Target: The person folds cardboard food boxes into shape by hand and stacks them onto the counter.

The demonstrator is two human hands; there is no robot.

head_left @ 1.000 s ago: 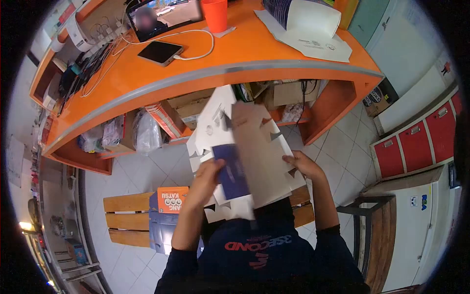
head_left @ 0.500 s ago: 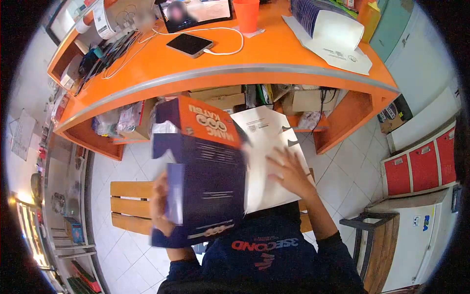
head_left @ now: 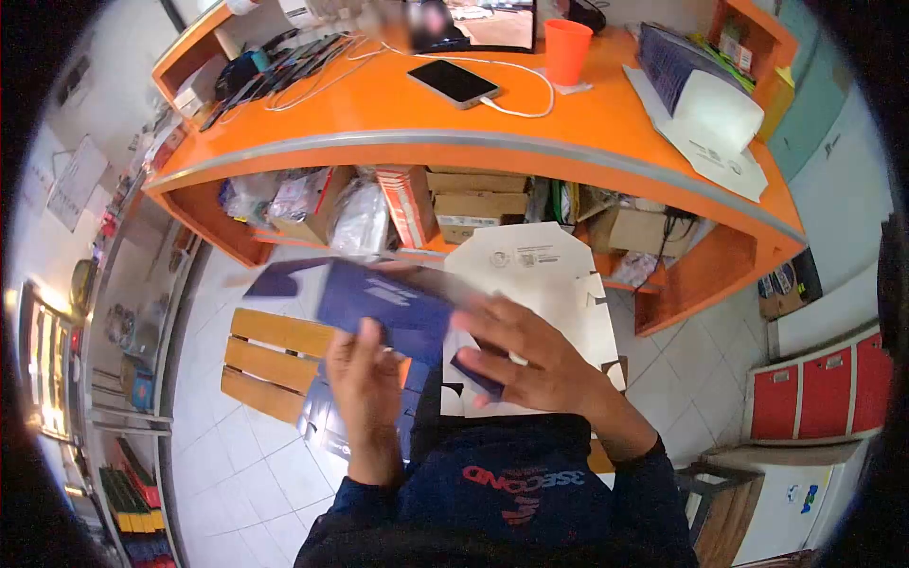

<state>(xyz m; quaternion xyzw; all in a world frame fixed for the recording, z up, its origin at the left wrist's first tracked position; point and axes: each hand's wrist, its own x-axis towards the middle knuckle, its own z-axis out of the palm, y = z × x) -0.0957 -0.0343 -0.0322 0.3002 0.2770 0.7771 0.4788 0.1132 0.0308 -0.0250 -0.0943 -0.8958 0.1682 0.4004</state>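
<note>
A dark-blue folding cardboard box (head_left: 379,303) is in front of my body, tilted and partly folded, with flaps standing out at its left. My left hand (head_left: 365,398) grips its near edge, thumb up against the blue panel. At its right side my right hand (head_left: 544,355) has its fingers bent round the edge by a dark flap; motion smears them slightly. Beneath and to the right lies a flat box blank (head_left: 530,293), white side up, with notched edges and small print near its far end. Another blue printed panel (head_left: 327,417) shows below my left hand.
Ahead is an orange desk (head_left: 360,123) with a phone (head_left: 454,82) on a white cable, an orange cup (head_left: 568,52), a screen (head_left: 492,21) and folded blue boxes (head_left: 686,71). Cartons (head_left: 478,204) fill the shelf below. A slatted wooden bench (head_left: 270,364) stands at left.
The blue box has turned and tipped over, hiding its orange printed face. My right hand has moved from the white blank onto the box. The view has swung left.
</note>
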